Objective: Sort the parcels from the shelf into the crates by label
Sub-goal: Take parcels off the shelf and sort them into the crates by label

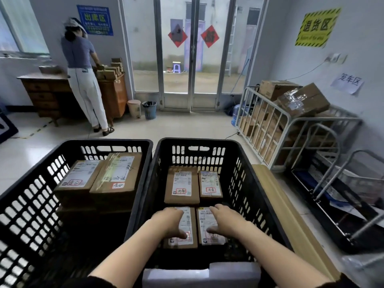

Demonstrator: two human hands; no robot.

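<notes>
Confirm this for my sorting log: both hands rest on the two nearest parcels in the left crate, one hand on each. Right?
Wrong crate. The head view shows the left hand on the near-left parcel and the right hand on the near-right parcel inside the right crate, not the left crate. One hand on each is correct.

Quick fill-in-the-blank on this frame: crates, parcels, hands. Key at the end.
1. The right crate holds ___ parcels.
2. The left crate shows ___ parcels on top.
3. The left hand rests on the near-left parcel, the right hand on the near-right parcel, both in the ___ crate.
4. Both crates are ___ in colour.
Missing: four; two; right; black.
</notes>
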